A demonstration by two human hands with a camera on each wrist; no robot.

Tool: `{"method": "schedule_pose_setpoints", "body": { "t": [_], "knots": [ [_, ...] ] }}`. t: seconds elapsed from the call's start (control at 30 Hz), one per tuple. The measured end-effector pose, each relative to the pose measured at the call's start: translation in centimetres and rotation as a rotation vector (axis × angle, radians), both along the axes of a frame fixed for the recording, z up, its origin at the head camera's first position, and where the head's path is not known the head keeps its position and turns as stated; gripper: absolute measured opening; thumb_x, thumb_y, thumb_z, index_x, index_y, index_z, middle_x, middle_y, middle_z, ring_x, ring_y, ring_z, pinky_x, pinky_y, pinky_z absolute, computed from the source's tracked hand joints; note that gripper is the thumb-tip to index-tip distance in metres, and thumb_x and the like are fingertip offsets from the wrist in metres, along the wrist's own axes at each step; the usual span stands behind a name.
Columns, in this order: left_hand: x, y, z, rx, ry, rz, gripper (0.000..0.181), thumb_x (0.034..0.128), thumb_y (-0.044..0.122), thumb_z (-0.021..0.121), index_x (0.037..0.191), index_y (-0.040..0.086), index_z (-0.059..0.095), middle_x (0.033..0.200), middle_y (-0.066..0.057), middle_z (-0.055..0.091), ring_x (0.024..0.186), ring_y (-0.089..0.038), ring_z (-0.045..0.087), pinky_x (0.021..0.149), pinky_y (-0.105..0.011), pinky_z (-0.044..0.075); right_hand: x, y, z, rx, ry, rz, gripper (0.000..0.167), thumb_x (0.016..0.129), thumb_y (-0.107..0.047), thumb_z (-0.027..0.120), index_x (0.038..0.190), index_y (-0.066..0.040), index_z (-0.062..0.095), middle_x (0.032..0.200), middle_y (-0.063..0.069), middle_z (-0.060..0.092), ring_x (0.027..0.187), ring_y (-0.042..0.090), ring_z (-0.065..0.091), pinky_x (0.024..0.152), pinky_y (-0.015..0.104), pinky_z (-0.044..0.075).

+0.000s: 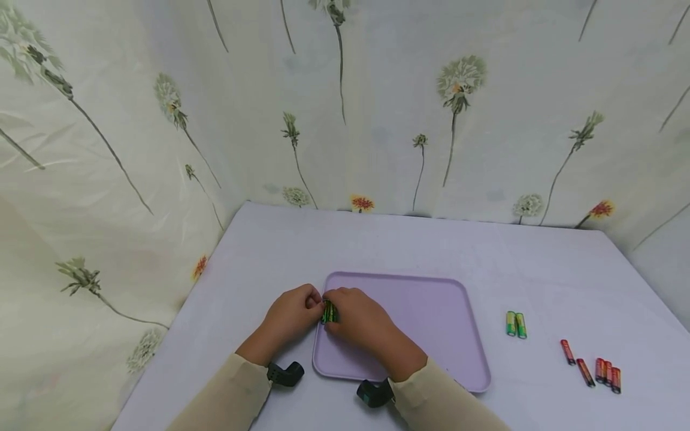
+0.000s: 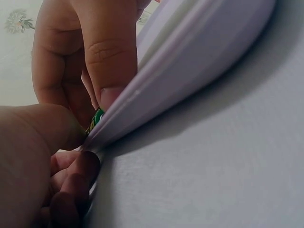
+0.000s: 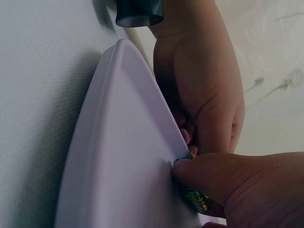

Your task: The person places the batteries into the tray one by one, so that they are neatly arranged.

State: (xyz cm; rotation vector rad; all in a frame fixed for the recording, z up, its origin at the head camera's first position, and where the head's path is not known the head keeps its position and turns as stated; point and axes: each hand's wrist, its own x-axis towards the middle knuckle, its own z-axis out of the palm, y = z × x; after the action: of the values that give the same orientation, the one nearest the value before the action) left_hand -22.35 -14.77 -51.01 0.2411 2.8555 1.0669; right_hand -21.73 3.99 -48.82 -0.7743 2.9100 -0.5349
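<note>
A light purple tray point(image 1: 409, 323) lies on the table. At its left rim, my right hand point(image 1: 361, 317) holds green batteries point(image 1: 329, 312) between thumb and fingers, low against the tray's inner side. The right thumb point(image 3: 204, 173) presses on a green battery point(image 3: 194, 198) in the right wrist view. My left hand point(image 1: 291, 314) is at the same rim from outside. Its thumb point(image 2: 57, 128) lies over the tray's rim point(image 2: 142, 95) beside the batteries, and its curled fingers point(image 2: 76, 178) are below the edge. The hands partly cover the batteries, so their number is unclear.
Right of the tray, two green batteries point(image 1: 516, 325) lie side by side on the white-covered table point(image 1: 302, 239). Farther right are several red batteries point(image 1: 607, 372), some thinner point(image 1: 584, 372). A floral cloth point(image 1: 377, 108) hangs behind the table.
</note>
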Motion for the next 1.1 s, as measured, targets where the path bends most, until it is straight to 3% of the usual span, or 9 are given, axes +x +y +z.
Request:
{"method": "schedule_pose_setpoints", "body": {
  "t": [0.4,0.8,1.1],
  "knots": [
    [-0.1,0.0,0.1,-0.002,-0.003,0.003,0.010,0.0969,0.030,0.070,0.094,0.022,0.065,0.079,0.010,0.063,0.074,-0.011,0.057,0.070,-0.033,0.046,-0.8,0.9,0.4,-0.048,-0.105,-0.064,0.072,0.088,-0.051,0.082,0.147,-0.017,0.057,0.145,0.002,0.062,0.136,0.021,0.057,0.110,0.046,0.047],
    [0.0,0.2,0.4,-0.004,-0.008,-0.002,0.011,0.0976,0.029,0.070,0.095,0.020,0.065,0.080,0.009,0.063,0.075,-0.012,0.057,0.070,-0.032,0.045,-0.5,2.5,2.0,-0.092,-0.117,-0.102,0.070,0.091,-0.055,0.077,0.147,-0.019,0.058,0.150,0.000,0.060,0.142,0.023,0.053,0.114,0.049,0.044],
    [0.0,0.2,0.1,-0.007,-0.018,0.002,0.011,0.0979,0.030,0.069,0.095,0.019,0.066,0.080,0.008,0.062,0.076,-0.012,0.056,0.070,-0.033,0.046,-0.1,4.1,3.7,-0.152,-0.145,-0.179,0.068,0.091,-0.057,0.075,0.148,-0.023,0.058,0.145,-0.002,0.063,0.130,0.021,0.062,0.105,0.050,0.050]
  ]
}}
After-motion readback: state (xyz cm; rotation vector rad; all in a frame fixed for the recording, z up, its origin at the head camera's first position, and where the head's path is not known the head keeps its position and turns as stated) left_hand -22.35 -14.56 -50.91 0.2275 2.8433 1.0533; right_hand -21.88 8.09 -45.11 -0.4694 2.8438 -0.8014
